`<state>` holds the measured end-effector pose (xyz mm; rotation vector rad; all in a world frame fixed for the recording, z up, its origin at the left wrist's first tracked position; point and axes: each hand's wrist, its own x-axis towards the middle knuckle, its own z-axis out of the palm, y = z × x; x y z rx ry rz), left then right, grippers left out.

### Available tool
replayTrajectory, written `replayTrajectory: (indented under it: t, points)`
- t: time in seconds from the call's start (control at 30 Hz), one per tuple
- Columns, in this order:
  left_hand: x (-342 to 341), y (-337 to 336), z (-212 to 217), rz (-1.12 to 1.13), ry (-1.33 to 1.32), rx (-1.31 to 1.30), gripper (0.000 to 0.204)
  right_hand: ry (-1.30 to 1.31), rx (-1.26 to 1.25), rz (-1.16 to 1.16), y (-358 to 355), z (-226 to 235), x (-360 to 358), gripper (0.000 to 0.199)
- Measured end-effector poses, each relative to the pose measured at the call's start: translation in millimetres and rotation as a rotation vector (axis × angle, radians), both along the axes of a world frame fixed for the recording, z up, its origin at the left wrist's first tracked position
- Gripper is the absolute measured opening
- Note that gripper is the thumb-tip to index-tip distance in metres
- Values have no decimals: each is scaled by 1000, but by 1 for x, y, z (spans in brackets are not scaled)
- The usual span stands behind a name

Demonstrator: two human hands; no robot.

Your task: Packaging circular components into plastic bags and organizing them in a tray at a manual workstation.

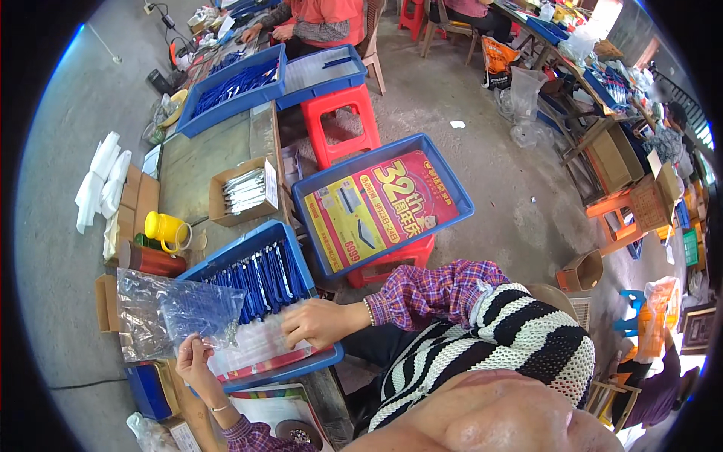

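My left hand (pixel 196 363) pinches the lower edge of a clear plastic bag (pixel 151 301), which has a small cluster of tiny pieces at its right corner. The bag covers part of a blue tray (pixel 280 230). In that tray lies a row of slender dark blue pieces with light ends (pixel 260 282), their kind too small to tell. My right hand (pixel 320 322) hovers over the tray's near part, beside the ends of the row. Its fingers are curled together and the tips are blurred; what they hold is hidden. Under it whitish, see-through material (pixel 260 343) covers a red sheet.
Another blue tray (pixel 459 215), lined with a printed sheet, rests on a red stool (pixel 392 271) to the right. Beyond stand a carton of white-wrapped pieces (pixel 245 192), a yellow mug (pixel 166 230) and a blue tray (pixel 233 87). A co-worker (pixel 324 22) sits at the far end.
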<state>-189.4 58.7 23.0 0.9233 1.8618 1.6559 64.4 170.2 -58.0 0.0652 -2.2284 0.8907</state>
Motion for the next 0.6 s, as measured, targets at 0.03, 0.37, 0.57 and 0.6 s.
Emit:
replayTrajectory:
  t: [0.03, 0.37, 0.57, 0.6]
  points:
    - [-1, 0, -1, 2, -15, 6, 13, -21, 7, -4, 0, 2, 1, 24]
    - [-6, -4, -9, 18, -8, 4, 13, -16, -28, 26, 0, 7, 2, 30]
    - [-4, -1, -7, 26, -6, 3, 12, 34, -89, 27, 0, 10, 2, 25]
    - [-4, -2, -7, 35, -16, -5, 12, 26, -96, 29, 0, 10, 2, 25]
